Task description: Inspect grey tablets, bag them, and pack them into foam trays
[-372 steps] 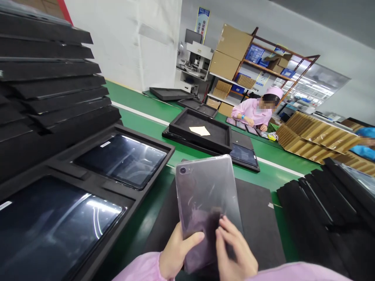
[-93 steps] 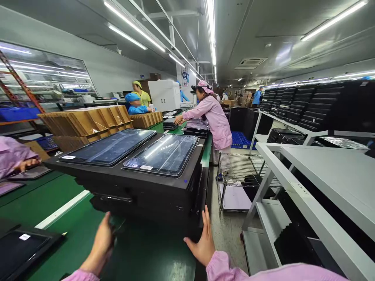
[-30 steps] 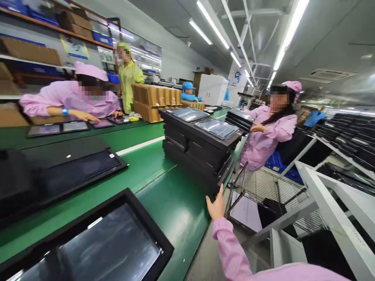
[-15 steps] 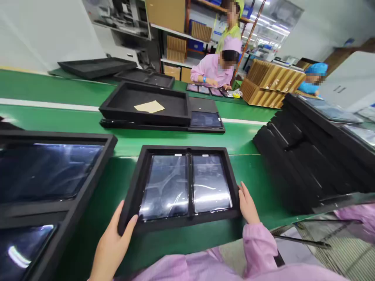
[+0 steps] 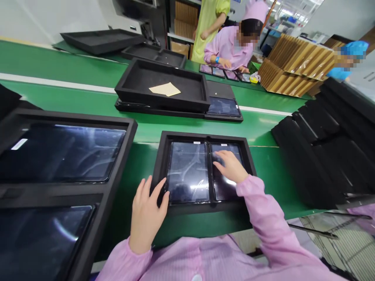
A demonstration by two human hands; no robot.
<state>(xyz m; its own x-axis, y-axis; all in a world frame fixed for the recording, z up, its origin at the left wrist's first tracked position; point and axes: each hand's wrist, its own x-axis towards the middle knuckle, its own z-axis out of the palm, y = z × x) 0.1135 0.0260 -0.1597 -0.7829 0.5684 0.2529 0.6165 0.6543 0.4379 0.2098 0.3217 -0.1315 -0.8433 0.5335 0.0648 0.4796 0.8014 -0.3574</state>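
Note:
In front of me on the green table lies a black foam tray (image 5: pixel 181 208) with two compartments, each holding a flat glossy screen panel. The left panel (image 5: pixel 187 171) has a small white label at its top edge. My left hand (image 5: pixel 149 207) rests at the tray's left side, fingers spread, with nothing held. Over the right panel (image 5: pixel 222 191) reaches my right hand (image 5: pixel 230 166), thumb and fingertips apart near the divider. Whether its fingertips touch the glass I cannot tell. That hand covers the panel's middle and right part.
To the left, a larger black tray (image 5: pixel 120 156) holds dark screens. Behind stands a stacked tray (image 5: pixel 134 99) with a yellowish paper (image 5: pixel 165 89). Black trays (image 5: pixel 301 156) are piled on the right. Across the table a person (image 5: pixel 225 47) in pink handles small panels beside cardboard dividers (image 5: pixel 293 66).
My right hand has left the tray's right edge and moved in over the right panel. My left hand has loosened from the left corner and spread its fingers. The view has shifted.

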